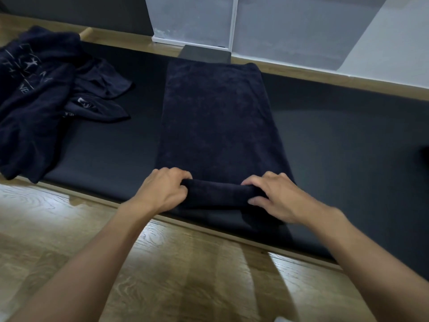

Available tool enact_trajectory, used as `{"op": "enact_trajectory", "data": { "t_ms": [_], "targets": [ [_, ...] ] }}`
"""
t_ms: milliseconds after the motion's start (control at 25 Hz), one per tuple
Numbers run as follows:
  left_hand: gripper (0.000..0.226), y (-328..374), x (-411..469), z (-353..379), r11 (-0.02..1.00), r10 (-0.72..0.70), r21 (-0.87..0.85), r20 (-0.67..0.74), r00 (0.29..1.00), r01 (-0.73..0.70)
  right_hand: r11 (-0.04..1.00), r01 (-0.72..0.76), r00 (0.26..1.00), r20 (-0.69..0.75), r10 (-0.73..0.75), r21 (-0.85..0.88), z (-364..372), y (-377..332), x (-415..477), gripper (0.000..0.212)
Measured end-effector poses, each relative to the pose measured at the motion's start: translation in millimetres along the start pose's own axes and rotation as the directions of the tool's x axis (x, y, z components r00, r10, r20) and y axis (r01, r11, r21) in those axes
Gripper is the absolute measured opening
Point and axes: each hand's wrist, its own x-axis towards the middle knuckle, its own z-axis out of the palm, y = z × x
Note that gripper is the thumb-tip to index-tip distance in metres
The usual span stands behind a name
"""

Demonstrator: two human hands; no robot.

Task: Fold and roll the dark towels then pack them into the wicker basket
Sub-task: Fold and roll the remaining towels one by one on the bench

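Folded dark towel [218, 117] lies flat on black mat [336, 147], stretching away beyond both hands. Grip: left hand [162, 189] and right hand [276, 196] each clamped round one end of the started roll [218, 191], fingers curled over its top. Roll is thin, about one turn.

Risks: an uneven push from one hand would skew the roll into a cone; a slack grip would loosen the core (right hand's end looks bulkier).

Unfolded towels [39, 94] heaped well left of the left hand. Basket not in view.

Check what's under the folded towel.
The folded towel lies on the black mat, which shows on both sides. The left hand and right hand grip its rolled near end. Anything beneath the cloth is covered.
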Motion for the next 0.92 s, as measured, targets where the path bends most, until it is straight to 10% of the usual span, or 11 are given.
{"op": "enact_trajectory", "data": {
  "t_ms": [120,280,400,560,760,920],
  "targets": [
    [0.031,0,4,-7,0.999,-0.039,0.009,0.156,0.987,0.038,0.949,-0.069,0.974,0.227,-0.003,0.307,-22,7,20,0.015],
    [0.049,4,-14,22,0.898,0.314,0.4,-0.29,0.904,-0.183,0.925,-0.204,0.936,0.342,0.087,0.322,-29,18,43,0.007],
    [0.065,-2,-25,55,0.868,0.35,0.456,-0.281,0.893,-0.197,0.971,-0.184,0.969,0.191,0.154,0.15,-21,10,59,0.012],
    [0.063,0,-13,64,0.875,0.252,0.472,-0.259,0.932,-0.106,0.972,-0.024,0.918,-0.39,-0.072,-0.235,24,-24,33,0.03],
    [0.045,4,15,30,0.978,0.153,0.165,-0.142,0.978,-0.129,0.935,-0.04,0.939,-0.333,-0.085,-0.353,51,-12,4,0.071],
    [0.064,3,9,31,0.935,0.218,0.314,-0.138,0.966,-0.166,0.919,-0.113,0.962,-0.273,0.007,-0.377,28,-18,29,0.05]
  ]
}}
